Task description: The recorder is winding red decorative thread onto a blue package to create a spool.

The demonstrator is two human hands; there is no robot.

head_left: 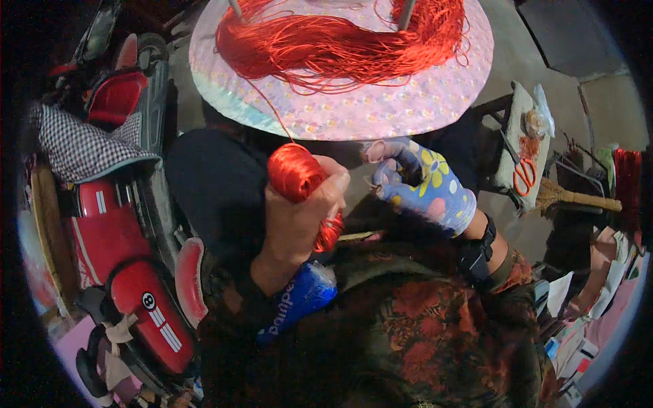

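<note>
My left hand (299,211) is wrapped round a wound bundle of shiny red cord (294,171), whose lower end shows below my fingers. A single strand (269,102) runs from the top of this bundle to a large loose skein of red cord (326,47) on the round, flower-patterned table (354,115). Right of the bundle and apart from it, my right hand (428,183) wears a blue flowered glove with bare fingertips. Its fingers are curled in toward the thumb, and anything between them is too small to make out.
Upright rods (406,15) stand within the skein. A small padded bench (520,146) at the right carries orange-handled scissors (524,175), with a hand broom (575,197) beside it. A red scooter (146,306) stands close on the left. A blue packet (303,299) lies against my lap.
</note>
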